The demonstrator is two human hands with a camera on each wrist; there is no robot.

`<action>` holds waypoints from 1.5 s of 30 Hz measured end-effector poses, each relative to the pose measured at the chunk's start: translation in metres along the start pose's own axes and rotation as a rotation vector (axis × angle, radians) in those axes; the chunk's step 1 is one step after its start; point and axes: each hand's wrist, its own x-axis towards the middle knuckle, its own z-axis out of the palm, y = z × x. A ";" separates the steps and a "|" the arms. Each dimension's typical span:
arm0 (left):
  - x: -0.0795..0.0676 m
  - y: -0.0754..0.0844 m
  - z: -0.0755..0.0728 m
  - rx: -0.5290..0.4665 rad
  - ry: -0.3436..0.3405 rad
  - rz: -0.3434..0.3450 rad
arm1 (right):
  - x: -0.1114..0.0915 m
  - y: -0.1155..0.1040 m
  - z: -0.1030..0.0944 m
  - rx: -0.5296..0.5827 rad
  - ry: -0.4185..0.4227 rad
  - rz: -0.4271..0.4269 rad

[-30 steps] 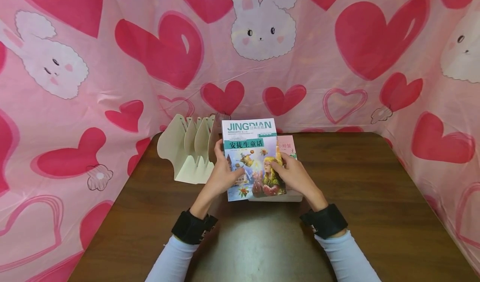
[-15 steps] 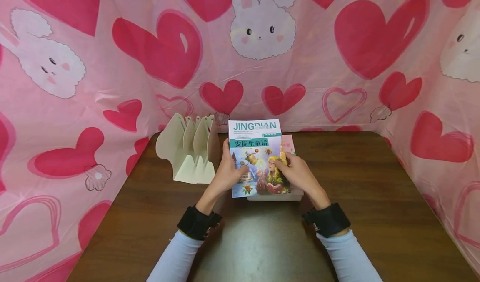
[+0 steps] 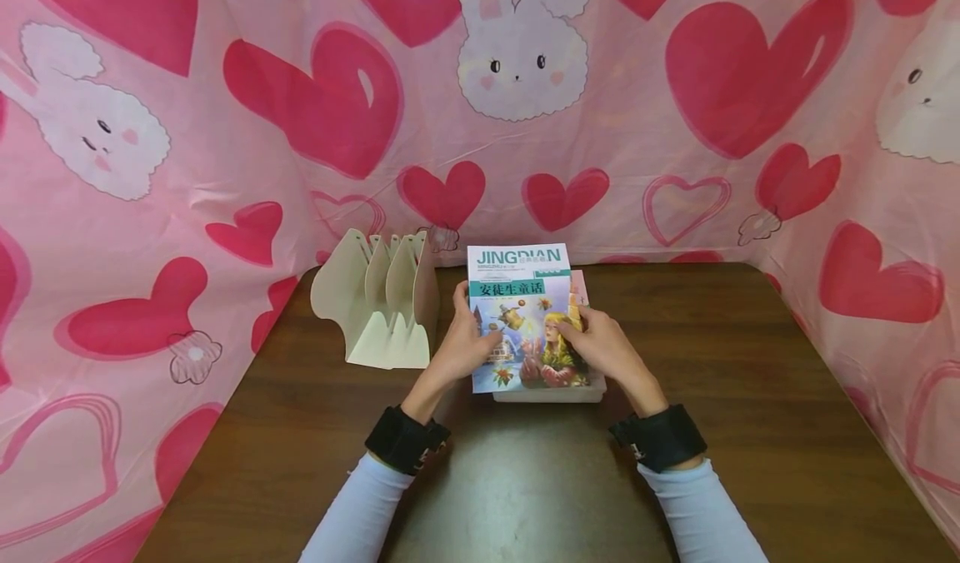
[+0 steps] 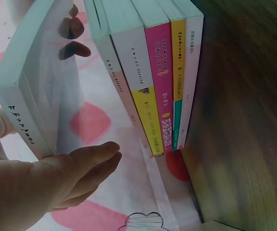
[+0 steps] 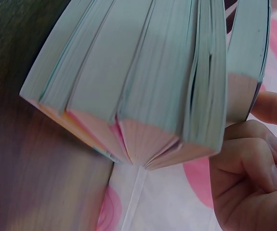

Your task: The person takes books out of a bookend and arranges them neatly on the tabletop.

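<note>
Both hands hold a paperback book [image 3: 517,313] in front of me, its illustrated cover facing up, with a green title band. The left hand [image 3: 461,342] grips its left side, the thumb lying on the cover. On the opposite side, the right hand [image 3: 606,348] pinches the right edge, thumb on top. Under the held book lies a stack of several books [image 4: 145,62] on the table; a gap between the two shows in the left wrist view. Its pink top cover [image 3: 578,288] peeks out at the right. The held book hides most of the stack.
A cream desktop file rack [image 3: 372,342] with upright wavy dividers stands left of the books. The dark wooden table [image 3: 720,363] extends around them. Pink cloth [image 3: 637,122] printed with hearts and rabbits hangs behind and at both sides.
Both hands have shifted the held book a little to the right over the stack. The grip looks the same, and the rack stays put.
</note>
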 end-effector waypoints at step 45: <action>0.027 -0.018 0.020 0.120 -0.050 -0.116 | 0.003 0.016 -0.009 -0.037 -0.005 0.087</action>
